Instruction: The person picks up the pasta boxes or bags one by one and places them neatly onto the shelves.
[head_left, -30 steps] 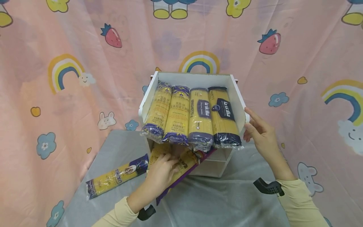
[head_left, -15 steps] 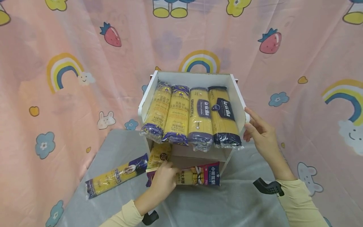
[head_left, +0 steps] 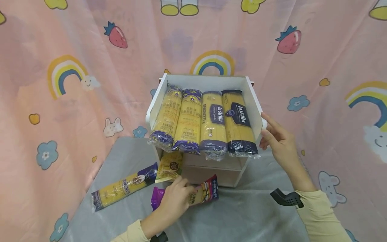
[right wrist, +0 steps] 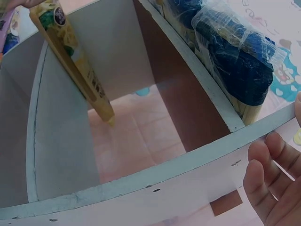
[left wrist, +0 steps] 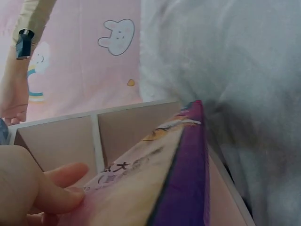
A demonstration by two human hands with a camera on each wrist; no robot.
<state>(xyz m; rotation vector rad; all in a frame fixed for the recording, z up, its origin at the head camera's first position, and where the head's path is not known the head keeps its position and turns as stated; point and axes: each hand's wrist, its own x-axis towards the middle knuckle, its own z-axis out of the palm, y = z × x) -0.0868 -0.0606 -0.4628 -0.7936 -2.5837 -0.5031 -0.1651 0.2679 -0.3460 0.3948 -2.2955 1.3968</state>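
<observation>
My left hand [head_left: 176,196] grips a purple-and-red noodle packet [head_left: 204,195] in front of the white shelf unit [head_left: 208,81]. In the left wrist view, thumb and fingers pinch the packet's [left wrist: 141,183] face. My right hand [head_left: 281,143] holds the shelf's right side wall at its front corner, its fingers [right wrist: 256,181] outside the panel. A yellow pasta bag [head_left: 170,166] leans out of the left lower compartment, just behind my left hand. On the top tier lie several spaghetti packs, including a dark-blue-ended one [head_left: 240,122] nearest my right hand.
Left of the unit, another spaghetti pack [head_left: 124,188] with blue ends lies on the grey cloth [head_left: 248,218]. A pink patterned curtain [head_left: 145,50] hangs behind. Dividers [right wrist: 35,136] split the lower part of the shelf.
The noodle packet has come out from the shelf's lower front toward me, swinging from a steep slant to nearly crosswise. My left hand moved with it, uncovering the yellow bag. My right hand stayed put.
</observation>
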